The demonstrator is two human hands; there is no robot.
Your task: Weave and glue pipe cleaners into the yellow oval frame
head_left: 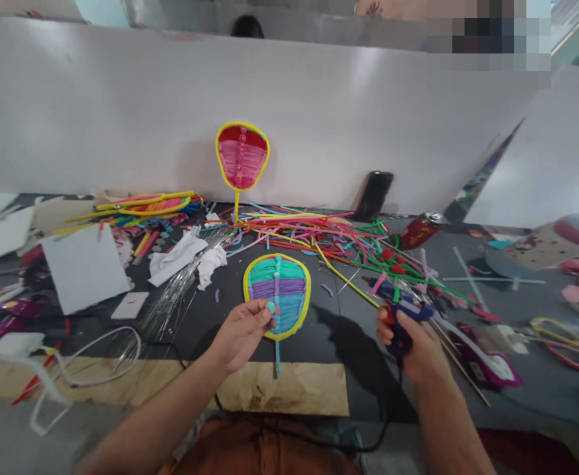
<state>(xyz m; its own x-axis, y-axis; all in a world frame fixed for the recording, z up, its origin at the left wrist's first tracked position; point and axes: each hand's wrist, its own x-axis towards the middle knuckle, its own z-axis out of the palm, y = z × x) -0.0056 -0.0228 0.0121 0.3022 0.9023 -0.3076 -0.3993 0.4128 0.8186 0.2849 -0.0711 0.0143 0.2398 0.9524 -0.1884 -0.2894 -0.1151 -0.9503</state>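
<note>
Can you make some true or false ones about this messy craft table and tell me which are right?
1. The right hand holds a glue gun. True.
2. The left hand is empty. False: it pinches a small teal piece.
3. The upper fan has a yellow edge. True.
4. The phone lies flat. False: it is propped up near the white partition.
5. The lower fan has a purple band. True.
</note>
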